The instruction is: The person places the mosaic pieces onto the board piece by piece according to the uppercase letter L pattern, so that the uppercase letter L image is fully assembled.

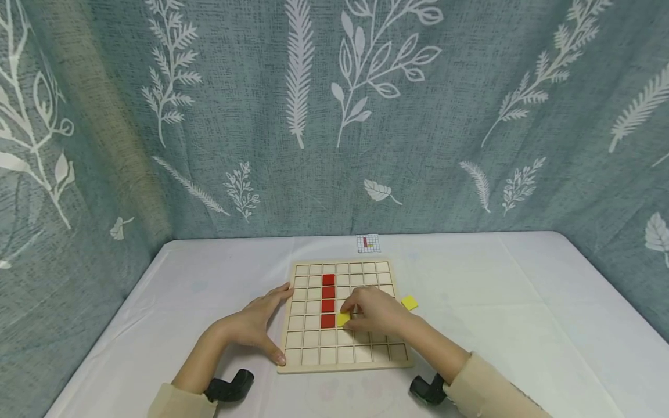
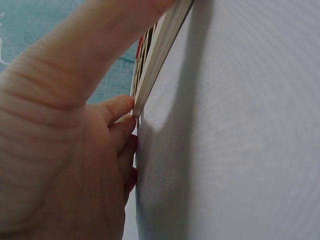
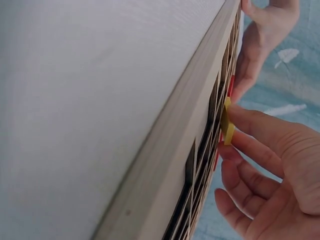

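A wooden grid board [image 1: 345, 367] lies on the table. Several red square tiles [image 1: 328, 292] form a column in its cells. Just right of the lowest red one is a yellow square tile [image 1: 342, 320], pinched between thumb and fingers of my right hand [image 1: 378, 312]. The right wrist view shows this yellow tile [image 3: 230, 134] tilted against the grid. My left hand [image 1: 250, 324] rests along the board's left side, thumb near the bottom corner and fingertips higher up. In the left wrist view its fingers [image 2: 119, 106] touch the board's side edge.
Another yellow tile [image 1: 410, 303] lies on the white tablecloth [image 1: 496, 325], just right of the board. Behind the board sits a small card [image 1: 369, 243] with a printed grid and coloured squares. A leaf-patterned curtain [image 1: 324, 174] hangs around the table's far and side edges.
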A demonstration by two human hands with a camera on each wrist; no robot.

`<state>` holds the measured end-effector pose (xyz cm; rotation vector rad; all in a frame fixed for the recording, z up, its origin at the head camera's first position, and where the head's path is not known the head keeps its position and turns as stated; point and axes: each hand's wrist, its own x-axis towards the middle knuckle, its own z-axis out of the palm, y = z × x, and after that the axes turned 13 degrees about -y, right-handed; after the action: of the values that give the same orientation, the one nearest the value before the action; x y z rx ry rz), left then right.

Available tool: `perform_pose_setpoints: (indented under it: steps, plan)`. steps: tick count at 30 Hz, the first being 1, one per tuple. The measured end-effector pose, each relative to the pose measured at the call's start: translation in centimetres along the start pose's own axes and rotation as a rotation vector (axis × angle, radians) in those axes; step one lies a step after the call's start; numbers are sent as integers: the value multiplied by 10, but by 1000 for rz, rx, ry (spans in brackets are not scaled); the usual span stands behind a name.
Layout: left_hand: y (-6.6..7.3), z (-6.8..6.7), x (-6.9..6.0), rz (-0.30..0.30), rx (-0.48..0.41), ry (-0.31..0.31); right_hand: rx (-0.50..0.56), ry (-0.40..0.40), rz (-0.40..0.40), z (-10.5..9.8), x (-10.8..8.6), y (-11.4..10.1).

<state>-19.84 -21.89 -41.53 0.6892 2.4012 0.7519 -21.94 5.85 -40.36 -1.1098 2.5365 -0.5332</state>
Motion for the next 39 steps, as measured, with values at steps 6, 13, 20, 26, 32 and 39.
perform_pose_setpoints:
  steps: [6, 13, 20, 26, 32, 39]
  plan:
    - [-1, 0, 1, -2, -7, -3, -20, -1, 26, 1, 0, 1]
    - [0, -1, 0, 0, -2, -4, -40, 7, 37, 1, 0, 0]
    - [1, -2, 0, 0, -10, -2, -13, -12, 45, 1, 2, 0]
    - [0, -2, 0, 10, -15, -9, 59, -22, -10, -1, 1, 1]
    - [-1, -2, 0, 13, -16, -8, 168, -178, -96, -14, -5, -3]
    - [-1, -1, 0, 14, -16, -7, 172, -362, -124, -28, -17, -11]
